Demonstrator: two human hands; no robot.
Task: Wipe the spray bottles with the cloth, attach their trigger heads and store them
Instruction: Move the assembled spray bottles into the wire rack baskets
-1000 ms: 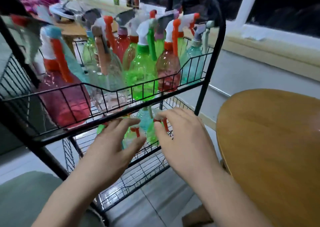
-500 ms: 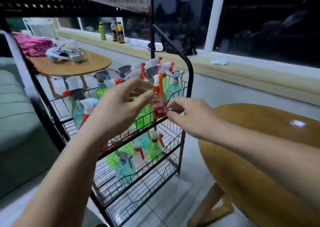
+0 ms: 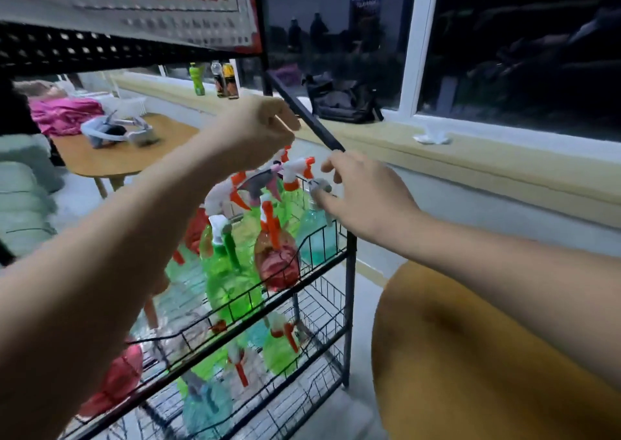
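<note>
Several spray bottles with trigger heads stand in a black wire cart (image 3: 349,271): green (image 3: 232,285), red (image 3: 279,261) and teal (image 3: 316,234) on the upper shelf, more green ones (image 3: 279,349) on the shelf below. My right hand (image 3: 366,194) hovers at the teal bottle's grey trigger head (image 3: 319,185), thumb and forefinger spread on either side of it. My left hand (image 3: 258,127) is raised above the bottles, fingers loosely curled, beside the cart's slanted black handle bar (image 3: 319,130). It holds nothing that I can see. No cloth is in view.
A round wooden table (image 3: 487,355) sits close on the right of the cart. Another wooden table (image 3: 111,157) with clutter stands at the back left. Drink bottles (image 3: 215,80) and a black bag (image 3: 339,103) rest on the window ledge. A perforated black panel (image 3: 67,49) hangs overhead.
The view has risen and both hands have lifted from the lower shelf to the top of the cart. My left hand's fingers have curled; my right hand has reached the grey trigger head.
</note>
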